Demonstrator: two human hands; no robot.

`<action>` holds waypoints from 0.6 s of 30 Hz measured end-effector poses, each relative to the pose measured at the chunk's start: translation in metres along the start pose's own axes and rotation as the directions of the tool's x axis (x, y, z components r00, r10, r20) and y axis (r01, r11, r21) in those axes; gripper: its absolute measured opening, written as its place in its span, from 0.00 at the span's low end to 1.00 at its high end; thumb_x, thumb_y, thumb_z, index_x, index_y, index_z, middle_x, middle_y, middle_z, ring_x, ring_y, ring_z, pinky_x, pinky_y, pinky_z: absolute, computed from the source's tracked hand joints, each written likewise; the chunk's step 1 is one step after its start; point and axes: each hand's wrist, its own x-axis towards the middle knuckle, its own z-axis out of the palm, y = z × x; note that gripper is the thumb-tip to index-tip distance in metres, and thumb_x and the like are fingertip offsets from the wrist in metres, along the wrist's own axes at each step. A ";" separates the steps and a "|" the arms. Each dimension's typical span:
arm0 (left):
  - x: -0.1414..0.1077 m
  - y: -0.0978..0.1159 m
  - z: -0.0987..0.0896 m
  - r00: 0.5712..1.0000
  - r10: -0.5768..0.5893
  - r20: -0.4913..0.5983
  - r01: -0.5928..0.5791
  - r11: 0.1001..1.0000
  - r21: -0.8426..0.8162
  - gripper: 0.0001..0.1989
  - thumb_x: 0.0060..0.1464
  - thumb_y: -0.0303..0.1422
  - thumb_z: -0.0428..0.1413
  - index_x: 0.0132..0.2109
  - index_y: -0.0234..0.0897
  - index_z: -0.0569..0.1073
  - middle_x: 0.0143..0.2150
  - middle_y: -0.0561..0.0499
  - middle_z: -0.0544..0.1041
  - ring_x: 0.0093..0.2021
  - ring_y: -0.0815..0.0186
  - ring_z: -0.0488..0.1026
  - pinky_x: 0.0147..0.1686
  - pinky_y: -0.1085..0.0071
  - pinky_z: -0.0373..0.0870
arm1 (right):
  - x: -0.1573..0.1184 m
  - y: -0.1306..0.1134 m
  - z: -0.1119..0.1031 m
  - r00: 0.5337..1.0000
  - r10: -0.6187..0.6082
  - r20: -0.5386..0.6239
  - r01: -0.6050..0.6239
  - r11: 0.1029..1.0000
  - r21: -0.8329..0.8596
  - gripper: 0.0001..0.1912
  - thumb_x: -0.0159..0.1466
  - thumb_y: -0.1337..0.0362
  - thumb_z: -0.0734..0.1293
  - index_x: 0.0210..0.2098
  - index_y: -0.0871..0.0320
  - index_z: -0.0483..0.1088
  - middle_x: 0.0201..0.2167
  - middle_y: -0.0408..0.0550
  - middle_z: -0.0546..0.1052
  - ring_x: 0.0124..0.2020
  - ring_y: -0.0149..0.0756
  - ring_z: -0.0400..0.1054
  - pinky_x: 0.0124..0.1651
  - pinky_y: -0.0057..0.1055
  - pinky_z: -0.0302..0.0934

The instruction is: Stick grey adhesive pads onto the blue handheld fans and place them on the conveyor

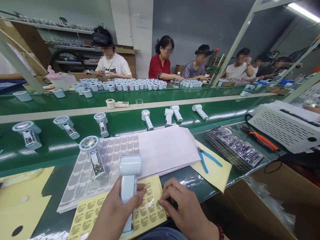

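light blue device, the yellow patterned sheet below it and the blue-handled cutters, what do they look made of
Light blue device: probably hard plastic, glossy; its smooth, rounded head catches highlights.
Yellow patterned sheet: likely paper, perhaps coated or film-covered; it's thin, with shiny glare.
Blue-handled cutters: evenly coloured handles suggest plastic or rubber; the dark jaws look like metal.

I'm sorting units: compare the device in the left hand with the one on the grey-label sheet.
The held device shows plain casing; the other device exposes circuitry. The left hand grips the held device; the other device lies on the grey-label sheet. Both are pale blue with wide heads.
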 end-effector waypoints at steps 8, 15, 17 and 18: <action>-0.005 0.017 0.004 0.994 -0.097 -0.049 0.091 0.990 -0.104 0.22 0.36 0.40 0.71 0.38 0.36 0.76 0.35 0.44 0.83 0.38 0.53 0.81 0.40 0.64 0.77 | 0.005 -0.034 -0.017 1.000 0.023 -0.020 -0.005 0.778 0.628 0.09 0.62 0.59 0.71 0.29 0.55 0.70 0.35 0.43 0.68 0.28 0.29 0.59 0.28 0.28 0.51; 0.000 0.030 0.011 0.976 -0.192 -0.102 0.126 0.880 -0.458 0.25 0.44 0.46 0.67 0.47 0.39 0.79 0.36 0.50 0.82 0.36 0.60 0.79 0.31 0.72 0.75 | 0.046 -0.076 -0.012 0.994 0.047 0.102 -0.097 0.813 0.574 0.06 0.59 0.67 0.70 0.27 0.56 0.69 0.34 0.42 0.70 0.33 0.30 0.65 0.34 0.26 0.58; 0.004 0.029 0.009 0.975 -0.189 -0.118 0.110 0.868 -0.484 0.25 0.47 0.45 0.65 0.51 0.41 0.78 0.40 0.51 0.82 0.41 0.59 0.78 0.37 0.70 0.76 | 0.053 -0.079 -0.009 0.993 0.040 0.112 -0.093 0.846 0.525 0.07 0.59 0.69 0.70 0.27 0.56 0.69 0.34 0.40 0.70 0.31 0.29 0.64 0.36 0.26 0.60; 0.007 0.028 0.008 0.974 -0.189 -0.123 0.108 0.868 -0.485 0.24 0.49 0.45 0.64 0.52 0.41 0.78 0.43 0.50 0.82 0.42 0.59 0.78 0.39 0.70 0.76 | 0.056 -0.080 -0.008 0.993 0.038 0.112 -0.091 0.852 0.516 0.07 0.58 0.70 0.70 0.26 0.56 0.69 0.34 0.40 0.69 0.31 0.28 0.65 0.36 0.26 0.60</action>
